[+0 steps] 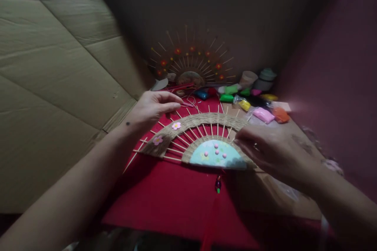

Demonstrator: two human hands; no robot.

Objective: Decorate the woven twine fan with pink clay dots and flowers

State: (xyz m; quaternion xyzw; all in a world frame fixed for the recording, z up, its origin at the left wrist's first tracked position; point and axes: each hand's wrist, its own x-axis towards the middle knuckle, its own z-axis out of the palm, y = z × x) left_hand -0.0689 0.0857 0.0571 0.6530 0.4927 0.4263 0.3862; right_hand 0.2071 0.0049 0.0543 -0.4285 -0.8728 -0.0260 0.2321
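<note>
A woven fan [203, 119] with thin bamboo ribs lies on the red cloth. Two pink flowers [176, 126] sit on the left part of its woven band. Several small pink balls [216, 152] dot the light blue half-circle panel [200, 160] at its base. Above the fan's upper left edge, my left hand [153, 106] is closed in a pinch, with a slim pink stick at its fingertips. My right hand [265, 145] covers the fan's right side, its fingers curled down; what they hold, if anything, is hidden. A beaded red tassel [218, 184] hangs below the base.
Bags of coloured clay, among them a pink bag [263, 115] and an orange bag [280, 115], lie at the back right beside a cup [248, 79] and a lidded jar [265, 80]. Another fan [191, 76] with red flowers stands behind. Cardboard [59, 98] rises on the left.
</note>
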